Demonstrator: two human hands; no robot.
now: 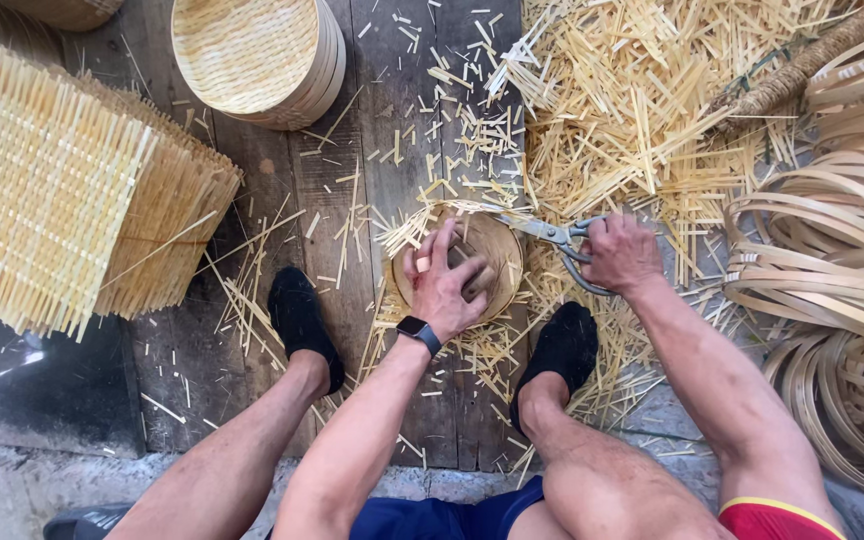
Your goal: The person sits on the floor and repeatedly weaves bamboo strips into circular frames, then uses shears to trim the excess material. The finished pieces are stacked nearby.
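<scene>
The left hand (pixel 444 285) is pressing spread fingers into a round woven bamboo basket (pixel 497 250) lying on the plank floor (pixel 392 100) between the feet. The right hand (pixel 620 252) is gripping metal shears (pixel 552 236), fingers curled shut through the handles, blades meeting the basket's frayed rim. Pale splinter offcuts (pixel 632 110) are crowding the floor right of the basket, leaving barer planks to its left.

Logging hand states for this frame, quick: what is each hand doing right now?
Left hand: spread open, pressing down on the round woven bamboo piece.
Right hand: closed around the handles of the scissors, blades at the piece's rim.
</scene>
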